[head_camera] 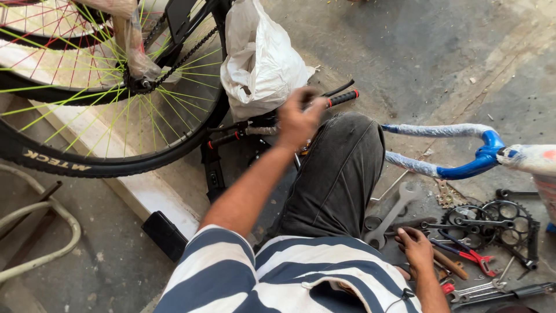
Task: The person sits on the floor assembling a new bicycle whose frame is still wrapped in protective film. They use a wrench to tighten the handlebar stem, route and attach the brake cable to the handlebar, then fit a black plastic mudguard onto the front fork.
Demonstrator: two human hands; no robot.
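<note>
My left hand [298,119] reaches forward and closes around the middle of a black handlebar [341,98] with red-ringed grips; the hand is blurred. The bar lies across my knee in dark trousers [339,174]. My right hand [417,249] rests low on the floor among loose tools. Its fingers curl down beside a large grey spanner [394,214] and over a wooden tool handle [452,265]. Whether it grips anything is unclear.
A bicycle wheel [87,133] with green and red spokes stands at the upper left, a white plastic bag [260,58] beside it. A blue wrapped frame tube [463,165], chainrings [492,223], red-handled pliers [472,255] and wrenches lie right. A hose [43,232] curves at left.
</note>
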